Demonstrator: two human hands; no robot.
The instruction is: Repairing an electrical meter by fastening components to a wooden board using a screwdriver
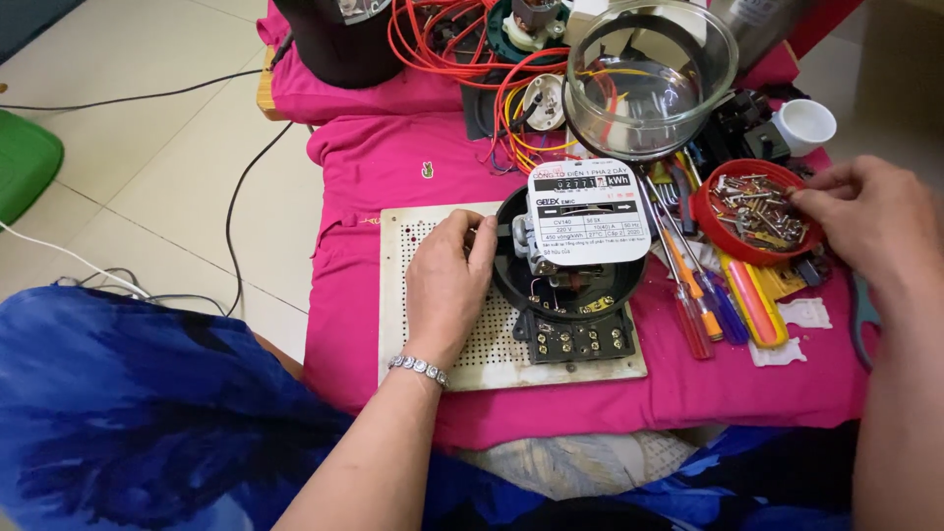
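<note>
Resting on a white perforated board [433, 354], the left hand [447, 285] curls its fingers against the rim of a round black electricity meter with a white faceplate [570, 246] | right hand [875, 221], fingertips pinched, whether on a part I cannot tell, over a red round dish of metal screws [752, 211] | coloured-handled screwdrivers [703, 295] between both hands | clear glass dome [649, 79] beyond the meter.

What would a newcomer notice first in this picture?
In the middle, an opened electric meter sits on a white perforated board, and the left hand touches its black base. At the right, the right hand reaches into a red dish of screws. Behind, red wires tangle beside a glass cover.
</note>
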